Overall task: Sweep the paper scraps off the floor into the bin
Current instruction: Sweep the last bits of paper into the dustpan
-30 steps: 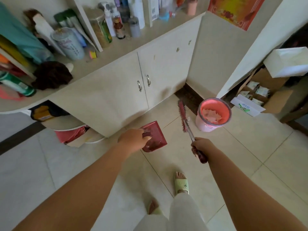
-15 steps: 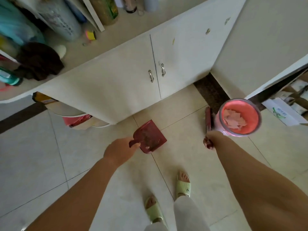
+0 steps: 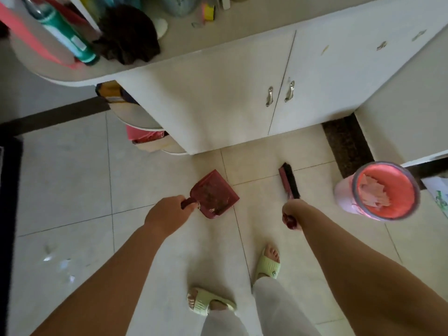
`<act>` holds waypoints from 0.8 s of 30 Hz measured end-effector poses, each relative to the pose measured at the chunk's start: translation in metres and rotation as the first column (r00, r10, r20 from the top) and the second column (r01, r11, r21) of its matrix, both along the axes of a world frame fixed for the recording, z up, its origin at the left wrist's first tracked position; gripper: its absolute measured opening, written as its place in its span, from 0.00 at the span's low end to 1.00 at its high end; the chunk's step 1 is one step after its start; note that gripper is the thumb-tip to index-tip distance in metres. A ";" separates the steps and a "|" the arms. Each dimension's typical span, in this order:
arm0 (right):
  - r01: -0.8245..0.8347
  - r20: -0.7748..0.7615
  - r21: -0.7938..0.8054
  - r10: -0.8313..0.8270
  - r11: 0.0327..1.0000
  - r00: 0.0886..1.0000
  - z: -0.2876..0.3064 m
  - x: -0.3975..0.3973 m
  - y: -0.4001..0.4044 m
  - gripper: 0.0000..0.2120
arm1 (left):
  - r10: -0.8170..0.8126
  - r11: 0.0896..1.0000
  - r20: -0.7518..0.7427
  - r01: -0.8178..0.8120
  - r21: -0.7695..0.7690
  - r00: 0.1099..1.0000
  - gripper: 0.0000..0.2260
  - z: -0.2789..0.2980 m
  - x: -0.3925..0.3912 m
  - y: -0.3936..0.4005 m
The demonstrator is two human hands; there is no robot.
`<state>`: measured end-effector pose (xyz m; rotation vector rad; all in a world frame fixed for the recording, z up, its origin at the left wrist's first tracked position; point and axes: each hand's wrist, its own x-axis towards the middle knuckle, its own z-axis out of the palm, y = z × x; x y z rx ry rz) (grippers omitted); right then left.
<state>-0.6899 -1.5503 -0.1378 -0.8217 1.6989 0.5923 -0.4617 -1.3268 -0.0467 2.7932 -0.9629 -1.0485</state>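
Looking down at the tiled floor (image 3: 169, 251), I see my left hand (image 3: 167, 214) with its fingers curled round the handle of the dark red dustpan (image 3: 213, 195), which hangs just above the tiles in front of the white cabinet (image 3: 230, 98). My right hand (image 3: 292, 214) grips the handle of the brush (image 3: 288, 180), fingers wrapped tight; its black bristles face right and the head points toward the far side. To the right, near the brush but apart from it, stands the pink bin (image 3: 378, 192), with paper scraps (image 3: 372, 191) lying inside it. A few small white scraps (image 3: 60, 263) lie on the floor at near left, well apart from the dustpan. Both feet in pale green slippers (image 3: 269, 263) stand near me. On the desk (image 3: 218, 32) at far left sit a green bottle (image 3: 65, 37) and a dark bundle (image 3: 128, 32).
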 end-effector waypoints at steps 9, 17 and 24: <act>-0.313 0.111 -0.015 0.313 0.950 0.943 0.013 0.080 0.151 0.18 | 0.235 0.972 0.003 -0.235 0.004 0.972 0.17 0.015 0.020 0.162; -0.474 0.247 0.052 0.449 0.879 0.859 -0.003 0.173 0.350 0.14 | 0.524 0.852 -0.065 -0.524 0.012 0.849 0.17 0.027 0.057 0.362; -0.685 0.344 0.212 0.603 0.696 0.720 -0.015 0.240 0.507 0.15 | 0.712 0.699 -0.083 -0.716 -0.010 0.697 0.20 0.023 0.061 0.520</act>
